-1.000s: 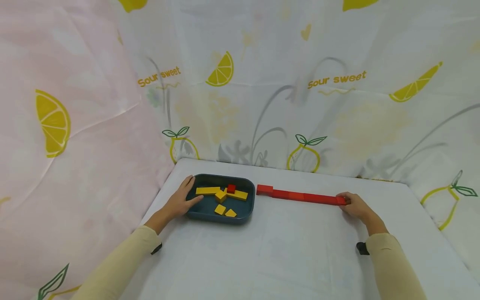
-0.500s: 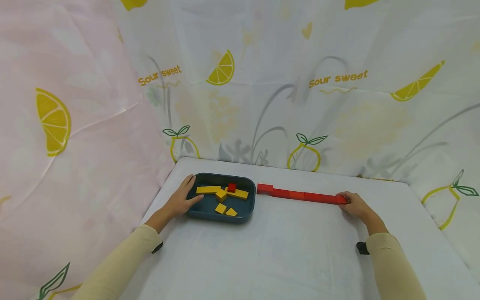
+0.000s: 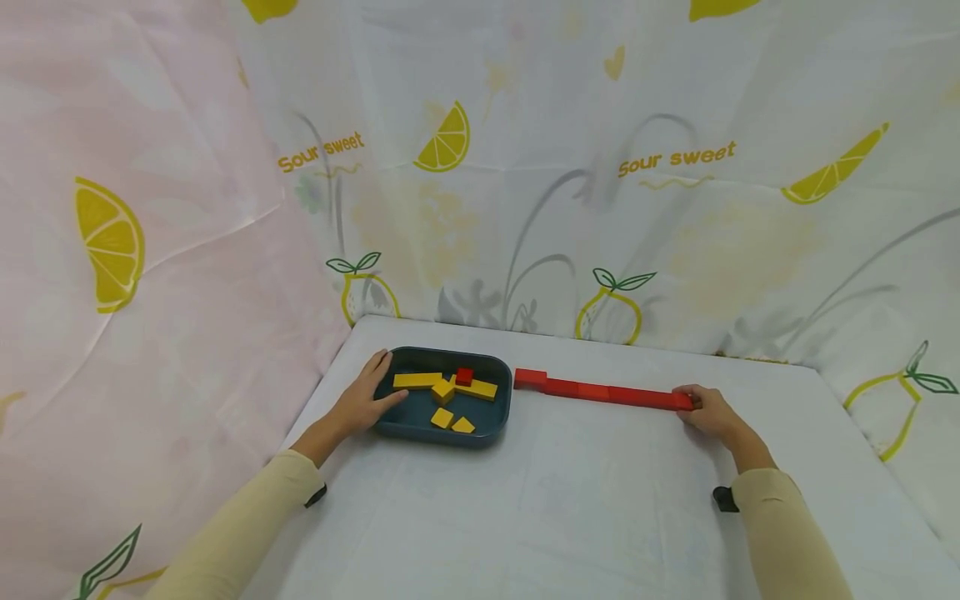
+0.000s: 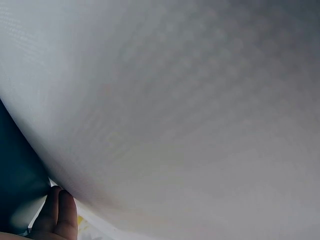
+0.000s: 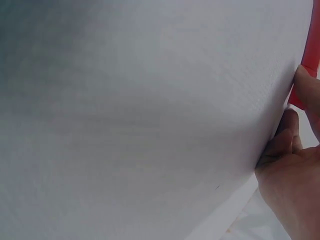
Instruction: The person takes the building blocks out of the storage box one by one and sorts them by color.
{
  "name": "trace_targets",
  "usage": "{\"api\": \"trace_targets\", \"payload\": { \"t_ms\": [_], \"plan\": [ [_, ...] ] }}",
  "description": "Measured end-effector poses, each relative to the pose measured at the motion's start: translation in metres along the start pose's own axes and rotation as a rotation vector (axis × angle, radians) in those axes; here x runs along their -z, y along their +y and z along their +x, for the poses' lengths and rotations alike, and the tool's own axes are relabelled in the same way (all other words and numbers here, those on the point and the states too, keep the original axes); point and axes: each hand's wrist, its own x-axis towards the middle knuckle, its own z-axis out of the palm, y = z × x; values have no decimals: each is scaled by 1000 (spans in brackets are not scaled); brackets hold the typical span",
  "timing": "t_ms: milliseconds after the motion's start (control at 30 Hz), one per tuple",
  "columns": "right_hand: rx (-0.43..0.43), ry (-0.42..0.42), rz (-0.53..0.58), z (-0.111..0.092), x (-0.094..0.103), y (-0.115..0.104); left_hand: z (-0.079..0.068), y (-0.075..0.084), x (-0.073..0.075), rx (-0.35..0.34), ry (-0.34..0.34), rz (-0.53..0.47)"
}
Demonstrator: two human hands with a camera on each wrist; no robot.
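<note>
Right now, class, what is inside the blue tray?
The blue tray holds yellow blocks, long and short, and one small red block. Whatever lies beneath them, or behind the left hand, is covered.

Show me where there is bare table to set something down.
Widest: the white tabletop in front of the dark blue tray and red block row. A narrower strip lies behind the row. Crowded: the tray's far half, with yellow blocks.

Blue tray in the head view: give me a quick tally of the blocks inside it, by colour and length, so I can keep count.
Long yellow blocks: 2
Small yellow blocks: 3
Small red block: 1
Total in the tray: 6
</note>
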Motion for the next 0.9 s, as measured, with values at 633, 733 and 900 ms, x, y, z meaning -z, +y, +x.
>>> {"api": "trace_targets", "payload": {
  "t_ms": [633, 733, 900],
  "plan": [
    [-3, 59, -86, -14, 9, -3, 2, 4, -3, -9, -3, 0],
    [40, 84, -142, -24, 22, -1, 3, 9, -6, -12, -9, 3],
    [179, 206, -180, -25, 18, -26, -3, 7, -1, 11, 15, 27]
  ]
}}
